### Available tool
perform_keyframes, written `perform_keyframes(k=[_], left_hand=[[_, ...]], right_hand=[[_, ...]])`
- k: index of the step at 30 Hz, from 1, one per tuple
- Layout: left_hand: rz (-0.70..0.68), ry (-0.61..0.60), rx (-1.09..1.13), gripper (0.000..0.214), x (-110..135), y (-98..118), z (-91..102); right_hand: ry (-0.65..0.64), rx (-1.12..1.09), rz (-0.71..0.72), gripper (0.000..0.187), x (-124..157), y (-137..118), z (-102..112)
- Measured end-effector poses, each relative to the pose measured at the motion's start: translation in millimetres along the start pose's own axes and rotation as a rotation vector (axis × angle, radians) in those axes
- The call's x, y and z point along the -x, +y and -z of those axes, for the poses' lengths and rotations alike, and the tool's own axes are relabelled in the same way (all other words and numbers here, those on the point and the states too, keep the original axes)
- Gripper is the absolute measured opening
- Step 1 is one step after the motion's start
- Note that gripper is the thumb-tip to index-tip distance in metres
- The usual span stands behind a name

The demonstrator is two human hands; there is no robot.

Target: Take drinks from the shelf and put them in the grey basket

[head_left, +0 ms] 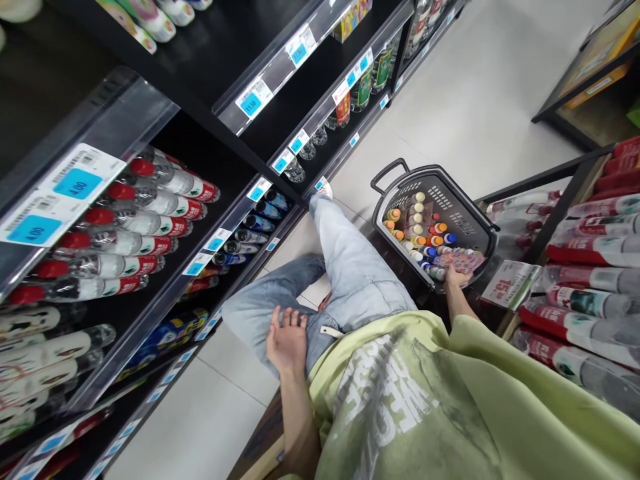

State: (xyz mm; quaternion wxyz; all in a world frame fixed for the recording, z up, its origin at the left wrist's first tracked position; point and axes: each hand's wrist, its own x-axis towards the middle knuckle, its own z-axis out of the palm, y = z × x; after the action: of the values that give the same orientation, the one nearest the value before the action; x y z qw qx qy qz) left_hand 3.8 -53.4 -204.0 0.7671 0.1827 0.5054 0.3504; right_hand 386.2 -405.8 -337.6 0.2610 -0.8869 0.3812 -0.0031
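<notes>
My left hand (286, 338) lies flat on my left thigh, fingers spread, holding nothing. My right hand (455, 275) reaches into a dark plastic shopping basket (465, 217) on the floor and grips a pink patterned pack (463, 260) at the basket's near edge. Several small bottles with coloured caps (419, 235) stand in the basket. I am crouched, in light blue jeans and a green shirt.
Black shelves on the left carry rows of water bottles with red caps (125, 227) and blue price tags (77, 183). More bottles with red labels (590, 267) lie stacked on the right rack. Pale floor tiles (475, 100) stretch ahead.
</notes>
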Motion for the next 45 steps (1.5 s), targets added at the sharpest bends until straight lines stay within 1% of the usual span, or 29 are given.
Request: perform_keyframes(k=[3, 8, 14, 18, 20, 23, 26, 28, 29, 31, 33, 35, 38, 40, 42, 44, 45], left_hand=[[-0.004, -0.006, 0.003, 0.049, 0.5, -0.7, 1.5], [-0.02, -0.002, 0.026, 0.051, 1.6, -0.9, 1.2], [-0.025, -0.026, 0.05, 0.051, 0.9, -0.7, 0.9], [-0.027, -0.027, 0.077, 0.05, 0.8, -0.2, 2.1], [-0.026, -0.029, 0.09, 0.052, 1.1, 0.3, 3.9], [-0.006, -0.02, 0.116, 0.054, 1.8, 0.6, 7.5], [0.001, -0.002, 0.15, 0.054, 2.2, 0.3, 11.2], [0.003, 0.01, 0.172, 0.053, 2.2, 0.3, 13.6], [0.009, 0.015, 0.183, 0.052, 2.2, 0.4, 14.8], [0.019, 0.026, 0.201, 0.051, 2.0, 0.8, 17.7], [0.019, 0.03, 0.203, 0.05, 1.3, 1.1, 20.5], [0.013, 0.031, 0.192, 0.049, 0.4, 0.9, 22.4], [-0.004, 0.045, 0.159, 0.051, 0.2, -1.2, 22.9], [-0.053, 0.073, 0.112, 0.053, 2.0, -2.8, 23.1], [-0.134, 0.129, 0.006, 0.052, 5.1, -2.3, 25.6], [-0.231, 0.208, -0.203, 0.05, 8.0, 2.7, 32.2], [-0.281, 0.244, -0.346, 0.049, 8.7, 7.4, 37.0]], right_hand=[[0.032, 0.024, -0.054, 0.067, -2.7, 2.0, 2.6], [0.049, 0.03, -0.026, 0.069, -2.3, -0.1, 6.0], [0.106, 0.019, 0.115, 0.064, 4.2, -2.6, 21.6], [0.156, 0.019, 0.227, 0.069, 20.5, -1.2, 32.6], [0.174, 0.018, 0.26, 0.066, 31.4, -3.8, 36.7], [0.194, 0.004, 0.284, 0.046, 43.6, -15.3, 39.9], [0.254, -0.009, 0.364, 0.025, 46.0, -38.5, 37.3], [0.285, -0.089, 0.419, 0.021, 45.9, -61.7, 32.4], [0.283, -0.169, 0.436, 0.022, 47.1, -75.7, 29.4], [0.23, -0.377, 0.483, 0.023, 55.0, -108.0, 22.8], [0.143, -0.578, 0.552, 0.018, 72.7, -143.5, 16.4], [0.049, -0.722, 0.633, 0.016, 100.9, -178.4, 11.7], [-0.109, -0.853, 0.776, 0.015, 155.2, -220.9, 11.5], [-0.234, -0.866, 0.929, 0.011, 190.2, -239.5, 16.9], [-0.395, -0.808, 1.138, 0.01, 216.6, -249.9, 25.2], [-0.554, -0.708, 1.349, 0.013, 231.1, -253.3, 33.5], [-0.615, -0.663, 1.428, 0.014, 233.9, -253.0, 36.9]])
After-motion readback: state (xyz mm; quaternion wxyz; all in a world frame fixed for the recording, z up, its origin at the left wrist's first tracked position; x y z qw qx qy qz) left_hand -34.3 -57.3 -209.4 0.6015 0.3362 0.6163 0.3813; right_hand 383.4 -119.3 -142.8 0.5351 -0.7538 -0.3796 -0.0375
